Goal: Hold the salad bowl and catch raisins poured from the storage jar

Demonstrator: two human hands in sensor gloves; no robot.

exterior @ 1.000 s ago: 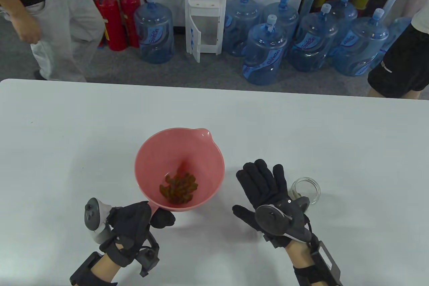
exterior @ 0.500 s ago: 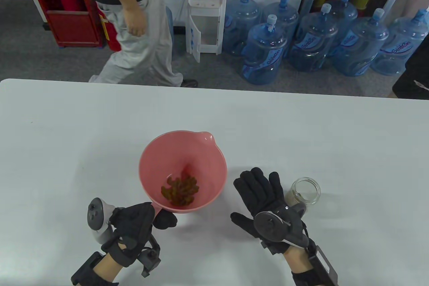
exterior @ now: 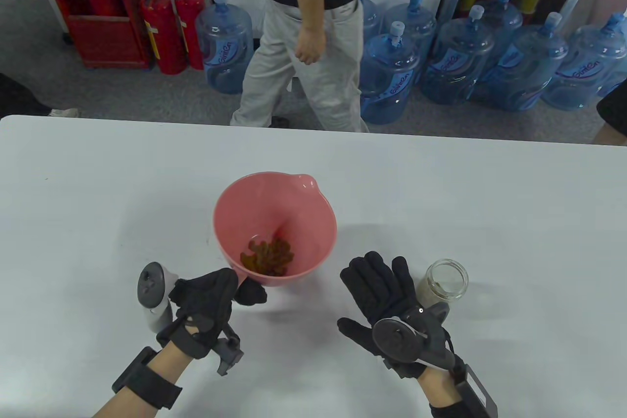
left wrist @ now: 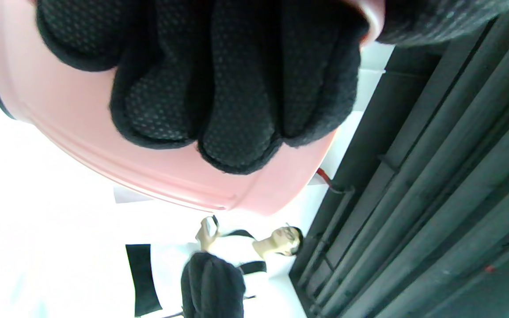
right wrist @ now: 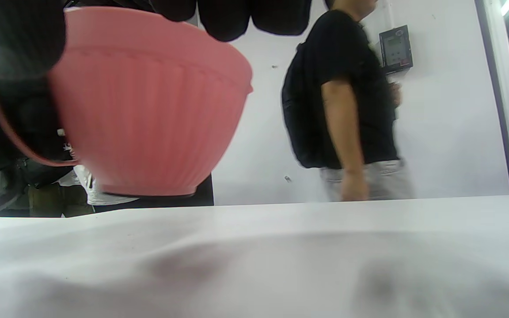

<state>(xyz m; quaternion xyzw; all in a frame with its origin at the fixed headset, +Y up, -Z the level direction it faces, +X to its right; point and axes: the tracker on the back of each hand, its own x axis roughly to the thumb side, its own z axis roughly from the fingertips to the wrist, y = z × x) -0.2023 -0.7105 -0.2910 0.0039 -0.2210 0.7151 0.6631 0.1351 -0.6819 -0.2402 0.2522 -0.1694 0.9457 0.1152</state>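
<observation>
The left hand [exterior: 208, 298] covers the near rim of the pink salad bowl [exterior: 274, 212] in the table view, and in the left wrist view its fingers [left wrist: 232, 101] blot out most of the bowl's wall while the top edge crops the rest. The storage jar [exterior: 445, 282] is half tucked behind the right hand [exterior: 387, 305], so its contents can't be made out, and the right wrist view shows only dark fingertips [right wrist: 226, 17] cut off at the top edge. The passer-by [exterior: 306, 40] loses his head to the table view's top edge and smears into blur in the right wrist view.
</observation>
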